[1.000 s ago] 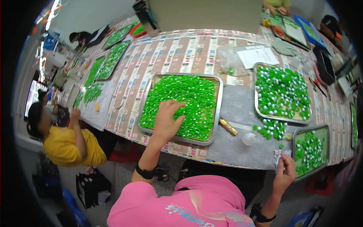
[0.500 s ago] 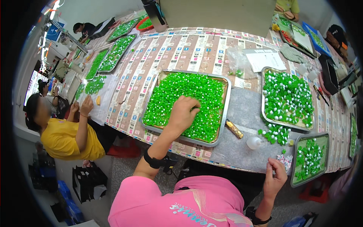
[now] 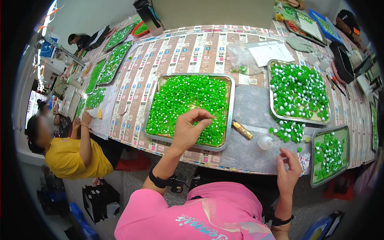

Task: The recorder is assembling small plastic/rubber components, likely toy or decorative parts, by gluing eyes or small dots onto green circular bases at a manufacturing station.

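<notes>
My left hand (image 3: 193,127) is over the near right part of a metal tray (image 3: 231,100) filled with small green plastic pieces (image 3: 188,94) with white dots. Thumb and index finger are pinched together; whatever sits between them is too small to make out. To the right, in front of the table edge, my right hand (image 3: 289,173) is raised with its fingers loosely bent, the thumb and index tips slightly apart, and nothing visible in it. Nearest to it are a small white squeeze bottle (image 3: 264,143) and a loose heap of green pieces with white balls (image 3: 291,131).
A gold-and-dark tube (image 3: 242,130) lies on a grey mat (image 3: 250,108). Two more trays, a larger one (image 3: 270,94) and a smaller one (image 3: 347,138), hold green-and-white pieces at right. Papers (image 3: 272,52) and a grey glove (image 3: 300,43) lie behind. A person in yellow (image 3: 80,156) works at left.
My left hand has lifted and drawn back toward me, its fingers pinched, baring a small patch of the tray bottom. My right hand has moved slightly up and left. The whole view has shifted a little.
</notes>
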Motion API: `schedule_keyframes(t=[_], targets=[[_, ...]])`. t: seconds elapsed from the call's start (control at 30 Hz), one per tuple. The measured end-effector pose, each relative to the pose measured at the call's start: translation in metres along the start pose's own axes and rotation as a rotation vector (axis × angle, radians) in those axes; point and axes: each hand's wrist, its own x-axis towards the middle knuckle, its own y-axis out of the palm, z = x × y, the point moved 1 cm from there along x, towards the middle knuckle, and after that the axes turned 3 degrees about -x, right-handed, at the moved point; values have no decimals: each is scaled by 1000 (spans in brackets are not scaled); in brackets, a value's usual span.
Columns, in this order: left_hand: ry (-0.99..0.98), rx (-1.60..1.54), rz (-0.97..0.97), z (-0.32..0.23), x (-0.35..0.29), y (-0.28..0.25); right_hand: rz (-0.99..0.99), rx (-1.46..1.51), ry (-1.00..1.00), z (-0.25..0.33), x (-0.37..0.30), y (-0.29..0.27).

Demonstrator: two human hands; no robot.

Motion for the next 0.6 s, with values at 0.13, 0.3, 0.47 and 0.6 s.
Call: schedule_keyframes(t=[0.13,0.3,0.47,0.6], targets=[[-45,-328,164,5,-10,23,-12,-91,-54,6,13,20],[-373,-739,231,2,-27,52,23,-38,-208,0,26,46],[-397,-646,336,7,-34,67,93,80,-167,-4,22,45],[-327,-563,400,7,-38,74,193,117,-118,14,3,19]])
